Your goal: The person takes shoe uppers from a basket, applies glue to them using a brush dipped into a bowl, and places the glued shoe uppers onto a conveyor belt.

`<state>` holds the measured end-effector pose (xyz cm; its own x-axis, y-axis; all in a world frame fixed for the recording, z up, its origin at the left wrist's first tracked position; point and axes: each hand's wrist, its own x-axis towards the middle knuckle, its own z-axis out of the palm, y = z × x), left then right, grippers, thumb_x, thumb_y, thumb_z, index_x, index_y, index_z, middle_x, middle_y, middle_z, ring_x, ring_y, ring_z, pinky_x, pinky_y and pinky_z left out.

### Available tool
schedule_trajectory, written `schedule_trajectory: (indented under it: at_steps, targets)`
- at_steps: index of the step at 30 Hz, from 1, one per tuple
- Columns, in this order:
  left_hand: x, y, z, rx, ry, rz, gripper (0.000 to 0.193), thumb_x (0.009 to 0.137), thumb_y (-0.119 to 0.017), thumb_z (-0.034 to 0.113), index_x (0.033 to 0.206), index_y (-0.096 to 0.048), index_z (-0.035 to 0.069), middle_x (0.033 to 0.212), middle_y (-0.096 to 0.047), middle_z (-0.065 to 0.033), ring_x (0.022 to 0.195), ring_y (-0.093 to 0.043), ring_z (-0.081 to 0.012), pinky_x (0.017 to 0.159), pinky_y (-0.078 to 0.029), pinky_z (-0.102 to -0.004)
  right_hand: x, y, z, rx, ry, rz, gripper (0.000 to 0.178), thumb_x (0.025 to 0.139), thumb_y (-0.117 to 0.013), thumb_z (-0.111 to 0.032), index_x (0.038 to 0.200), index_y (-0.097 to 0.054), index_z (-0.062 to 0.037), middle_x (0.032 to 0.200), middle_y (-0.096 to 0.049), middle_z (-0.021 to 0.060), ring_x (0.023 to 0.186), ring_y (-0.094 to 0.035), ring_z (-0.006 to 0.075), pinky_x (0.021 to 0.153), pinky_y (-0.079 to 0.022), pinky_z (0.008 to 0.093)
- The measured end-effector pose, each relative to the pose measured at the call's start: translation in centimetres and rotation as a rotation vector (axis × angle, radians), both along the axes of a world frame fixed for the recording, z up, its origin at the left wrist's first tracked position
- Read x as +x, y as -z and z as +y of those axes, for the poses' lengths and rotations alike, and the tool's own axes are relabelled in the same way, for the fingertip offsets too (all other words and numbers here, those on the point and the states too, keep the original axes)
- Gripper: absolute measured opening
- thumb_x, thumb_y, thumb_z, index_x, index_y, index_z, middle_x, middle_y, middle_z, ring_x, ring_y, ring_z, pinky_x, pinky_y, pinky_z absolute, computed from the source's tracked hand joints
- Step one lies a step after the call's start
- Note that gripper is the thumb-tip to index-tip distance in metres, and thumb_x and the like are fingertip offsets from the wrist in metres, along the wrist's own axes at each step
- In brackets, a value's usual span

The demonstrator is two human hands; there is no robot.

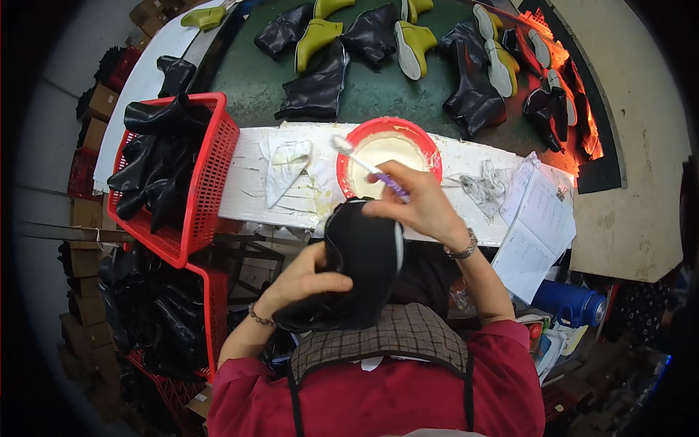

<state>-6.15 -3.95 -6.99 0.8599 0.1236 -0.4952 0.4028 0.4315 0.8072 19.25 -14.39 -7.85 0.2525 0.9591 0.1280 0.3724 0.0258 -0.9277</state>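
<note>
My left hand (302, 280) is closed round a black boot upper (370, 255), held over my lap and against the checked apron (386, 335). A pale strip runs along the upper's right edge. Pinched in my right hand (422, 205) is a toothbrush (358, 159) with a purple and white handle, its bristle head pointing up and left. The bristles look coated with something whitish. Just beyond that hand stands a red bowl (435, 146) of cream-coloured paste (389, 148); the brush is above its left part. My right thumb is close to the upper's top edge.
A white board (244, 171) carries the bowl, a stained cloth (287, 171), a crumpled rag (484, 189) and papers (542, 218). Red baskets (218, 146) of black boots stand left. Black boots (313, 84) and yellow-green boot forms (415, 47) lie beyond, near an orange glow (586, 124).
</note>
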Motion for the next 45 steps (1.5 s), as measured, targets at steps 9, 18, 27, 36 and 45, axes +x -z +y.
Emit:
schedule_trajectory:
  at_steps: [9, 18, 27, 36, 45]
  targets:
    - [-0.2, -1.8, 3.9, 0.145, -0.613, -0.036, 0.022, 0.087, -0.072, 0.004, 0.108, -0.069, -0.004, 0.096, -0.074, -0.0062, 0.081, -0.070, -0.0119, 0.075, -0.056, -0.0256, 6.1, 3.5, -2.7, -0.162, 0.385, -0.863, 0.016, 0.090, -0.072, -0.019, 0.104, -0.077, -0.0120, 0.093, -0.064, 0.0048, 0.080, -0.067, 0.0250, 0.066, -0.052, 0.0401]
    - [3.9, -1.9, 6.6, 0.455, -0.234, 0.049, 0.036, 0.086, -0.076, 0.010, 0.116, -0.068, -0.006, 0.100, -0.073, -0.0069, 0.087, -0.068, -0.0120, 0.079, -0.056, -0.0275, 6.0, 4.0, -2.3, -0.104, 0.361, -0.987, 0.013, 0.087, -0.074, -0.015, 0.099, -0.076, -0.0105, 0.094, -0.066, 0.0033, 0.083, -0.068, 0.0227, 0.067, -0.054, 0.0359]
    - [5.9, -2.9, 7.1, 0.213, 0.071, 0.046, 0.047, 0.084, -0.073, 0.010, 0.125, -0.062, -0.008, 0.105, -0.071, -0.0086, 0.092, -0.067, -0.0132, 0.083, -0.055, -0.0272, 6.0, -0.7, -2.5, 0.224, 0.327, -0.257, 0.018, 0.081, -0.084, -0.013, 0.098, -0.081, -0.0104, 0.089, -0.066, 0.0031, 0.074, -0.064, 0.0164, 0.066, -0.048, 0.0291]
    - [5.8, -5.5, 6.8, 0.303, -0.170, -0.055, 0.039, 0.083, -0.072, 0.001, 0.121, -0.065, -0.006, 0.104, -0.073, -0.0077, 0.089, -0.069, -0.0127, 0.080, -0.057, -0.0272, 5.1, -0.6, -2.0, 0.361, 0.306, -0.415, 0.019, 0.076, -0.087, -0.014, 0.094, -0.081, -0.0120, 0.084, -0.067, -0.0007, 0.075, -0.059, 0.0117, 0.081, -0.036, 0.0296]
    - [5.0, -5.4, 7.7, 0.454, -0.515, -0.209, 0.018, 0.087, -0.071, 0.003, 0.104, -0.070, -0.003, 0.091, -0.072, -0.0033, 0.080, -0.066, -0.0082, 0.073, -0.053, -0.0237, 0.7, 1.0, -2.3, 0.341, 0.309, -0.377, 0.021, 0.076, -0.087, -0.012, 0.096, -0.081, -0.0118, 0.085, -0.064, -0.0029, 0.071, -0.054, 0.0117, 0.083, -0.035, 0.0299]
